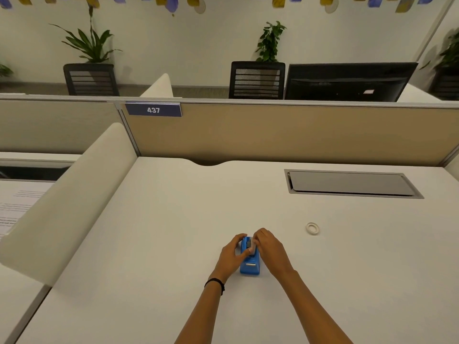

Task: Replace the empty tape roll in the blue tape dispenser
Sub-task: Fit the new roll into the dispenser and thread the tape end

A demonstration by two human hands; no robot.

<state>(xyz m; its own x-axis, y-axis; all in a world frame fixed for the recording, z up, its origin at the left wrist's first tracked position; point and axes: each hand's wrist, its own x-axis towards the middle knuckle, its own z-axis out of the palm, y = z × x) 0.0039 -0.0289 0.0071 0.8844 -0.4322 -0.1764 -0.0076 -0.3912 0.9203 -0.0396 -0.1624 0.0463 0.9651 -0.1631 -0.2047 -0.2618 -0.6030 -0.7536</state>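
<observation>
The blue tape dispenser (250, 265) stands on the white desk (173, 232), its cutter end toward me. My left hand (232, 255) grips its left side. My right hand (269, 247) is closed over its far right part, fingers pinching a small pale roll (251, 249) seated in the top of the dispenser. A second small white tape ring (312, 228) lies flat on the desk to the right, apart from both hands. Which of the two rolls is empty I cannot tell.
A grey cable hatch (352, 183) is set into the desk at the back right. A tan partition (273, 135) closes the far edge and a white curved divider (67, 207) runs along the left side.
</observation>
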